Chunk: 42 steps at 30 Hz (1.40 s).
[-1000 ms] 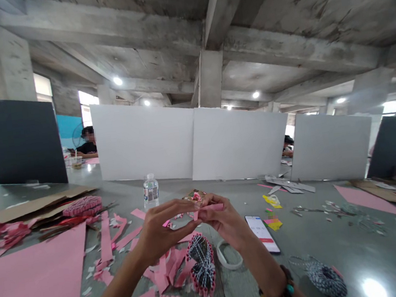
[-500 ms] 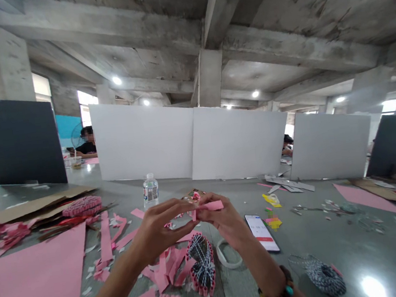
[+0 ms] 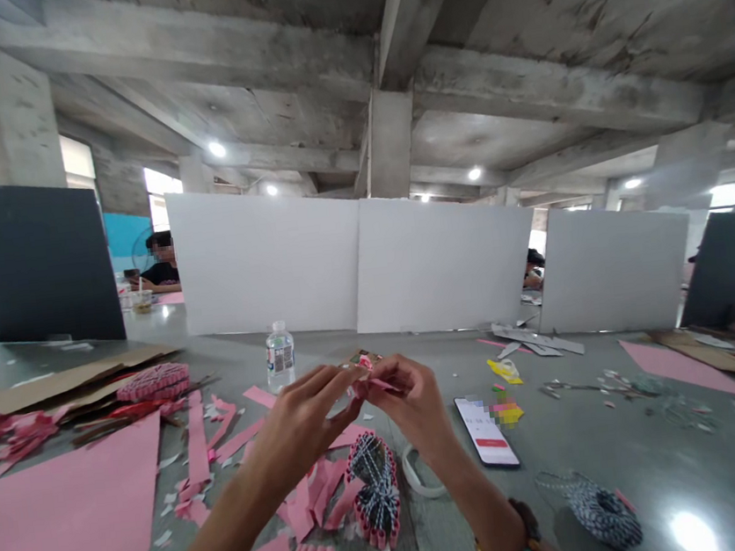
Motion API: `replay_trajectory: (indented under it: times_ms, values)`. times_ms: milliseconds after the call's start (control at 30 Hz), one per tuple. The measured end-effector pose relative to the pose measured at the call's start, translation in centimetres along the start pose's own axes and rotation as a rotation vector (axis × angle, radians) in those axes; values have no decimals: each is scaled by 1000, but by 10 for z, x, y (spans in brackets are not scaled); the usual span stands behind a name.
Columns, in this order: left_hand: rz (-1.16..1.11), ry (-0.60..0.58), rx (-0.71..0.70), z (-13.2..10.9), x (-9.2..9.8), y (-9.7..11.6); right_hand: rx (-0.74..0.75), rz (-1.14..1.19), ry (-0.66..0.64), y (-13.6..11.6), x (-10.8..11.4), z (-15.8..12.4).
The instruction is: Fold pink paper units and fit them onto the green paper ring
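Remotely I'm counting one tabletop [image 3: 599,439]; two hands, my left hand [image 3: 303,407] and right hand [image 3: 414,398]. One bottle [image 3: 280,358] is standing; one phone [image 3: 486,432] is lying right of it. Both grips, nearly closed, are pinching one pink paper strip [image 3: 384,385], right of the bottle: looking light, soft, crease-prone; I'm favouring its ends.

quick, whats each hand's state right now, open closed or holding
Left hand: fingertips at the pink paper; whether the grip is closed cannot be told.
Right hand: closed, holding the pink paper.
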<state>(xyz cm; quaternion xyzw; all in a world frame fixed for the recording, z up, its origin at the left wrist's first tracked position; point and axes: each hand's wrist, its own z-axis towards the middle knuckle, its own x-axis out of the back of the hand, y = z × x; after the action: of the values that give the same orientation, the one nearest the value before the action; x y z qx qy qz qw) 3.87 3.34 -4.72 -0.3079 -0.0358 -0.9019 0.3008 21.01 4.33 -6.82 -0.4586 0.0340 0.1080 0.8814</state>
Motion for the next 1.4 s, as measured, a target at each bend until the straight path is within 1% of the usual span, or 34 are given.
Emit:
replay_trajectory:
  times_ms: [133, 300, 400, 500, 567, 667, 800, 1000, 1100, 1233, 1300, 1400]
  values:
    - [96, -36, -47, -2, -4, 2, 17, -57, -23, 3, 0, -1]
    - [101, -23, -48, -3, -6, 1, 34, -81, 48, 6, 0, 0]
    - [23, 41, -28, -2, -5, 0, -21, 8, 71, 4, 0, 1]
    - [-100, 153, 31, -1, -7, -2, -113, 176, 92, 1, -1, 3]
    - [-160, 203, 67, -2, -9, -4, -191, 300, 70, -1, -2, 4]
    - [-214, 215, 100, -3, -11, -6, -282, 433, 15, -3, -3, 3]
    - [-220, 208, 99, -3, -11, -7, -316, 442, 18, -3, -3, 3]
    - [-167, 204, 73, -1, -7, -6, -287, 389, 67, -2, 0, 4]
    - [-151, 166, 89, -1, -5, -5, -272, 360, 71, 0, 0, 4]
    - [-121, 112, 69, 0, -4, -4, -168, 219, 85, 5, -2, 3]
    - [-88, 83, 36, -1, -3, -4, -104, 141, 83, 8, -3, 3]
    - [-75, 56, -25, -2, -2, -5, -49, 107, 69, 9, -3, 3]
